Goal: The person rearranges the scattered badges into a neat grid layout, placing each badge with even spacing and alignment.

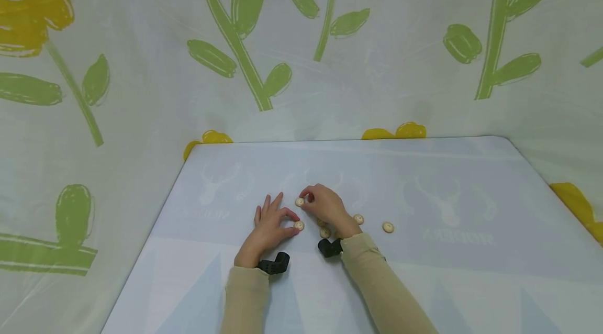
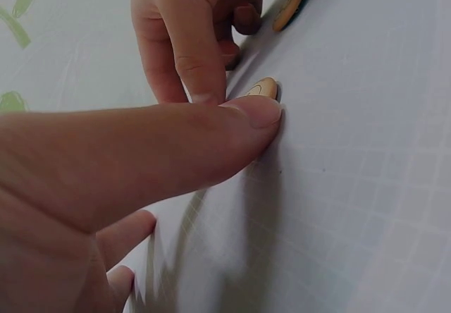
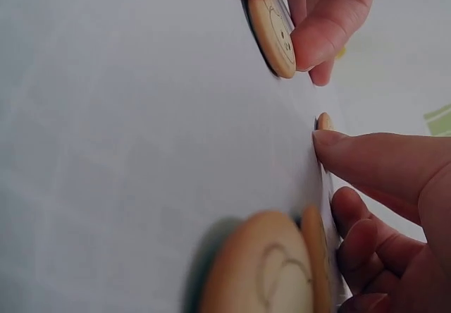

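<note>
My left hand (image 1: 269,224) pinches a round, pale wooden button (image 1: 299,225) by its edge with thumb and index finger, while its other fingers spread outward. Small dark dots and a drawn line mark that button's face (image 3: 276,38) in the right wrist view. Just beyond it, my right hand (image 1: 327,206) holds a second wooden button (image 1: 299,201) between thumb and index finger; its other fingers are curled. This second button (image 2: 264,87) is partly hidden behind my left thumb in the left wrist view. Both buttons are at the tabletop.
More wooden buttons lie on the white patterned table (image 1: 198,271): one (image 1: 325,232) under my right wrist, partly covered others beside it, one (image 1: 358,219) right of that wrist, and one (image 1: 388,227) farther right. A flower-print curtain (image 1: 377,77) surrounds the table's back and sides.
</note>
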`<move>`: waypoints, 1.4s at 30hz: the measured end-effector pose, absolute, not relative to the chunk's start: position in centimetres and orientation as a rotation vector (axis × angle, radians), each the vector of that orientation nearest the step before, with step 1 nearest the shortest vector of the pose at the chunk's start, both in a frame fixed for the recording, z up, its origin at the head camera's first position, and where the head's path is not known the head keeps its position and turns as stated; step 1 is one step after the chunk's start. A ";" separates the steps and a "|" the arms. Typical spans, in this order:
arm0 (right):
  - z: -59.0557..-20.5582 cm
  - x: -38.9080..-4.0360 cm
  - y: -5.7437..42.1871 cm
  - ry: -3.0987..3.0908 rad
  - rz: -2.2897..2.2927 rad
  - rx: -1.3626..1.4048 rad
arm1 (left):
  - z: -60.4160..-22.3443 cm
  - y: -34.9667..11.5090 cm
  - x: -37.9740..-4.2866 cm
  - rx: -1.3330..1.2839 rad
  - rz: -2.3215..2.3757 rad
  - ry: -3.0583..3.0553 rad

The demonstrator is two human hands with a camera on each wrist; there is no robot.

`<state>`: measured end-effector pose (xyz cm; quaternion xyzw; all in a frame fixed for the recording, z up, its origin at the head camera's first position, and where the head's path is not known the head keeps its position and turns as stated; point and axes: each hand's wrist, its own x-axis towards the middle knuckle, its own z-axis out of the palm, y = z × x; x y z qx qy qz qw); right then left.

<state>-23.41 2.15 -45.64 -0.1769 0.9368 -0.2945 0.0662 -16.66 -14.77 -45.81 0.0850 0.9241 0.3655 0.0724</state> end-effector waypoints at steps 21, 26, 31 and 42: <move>-45.7 -23.7 2.1 2.819 -0.920 -0.476 | -45.9 -14.7 -16.8 0.245 1.075 2.782; -45.6 -23.6 2.1 2.821 -0.925 -0.480 | -45.9 -14.8 -16.8 0.246 1.078 2.780; -45.6 -23.6 2.2 2.820 -0.933 -0.487 | -46.0 -14.8 -16.8 0.249 1.079 2.783; -45.5 -23.3 3.2 2.694 -1.173 -0.395 | -45.9 -14.7 -16.8 0.241 1.079 2.785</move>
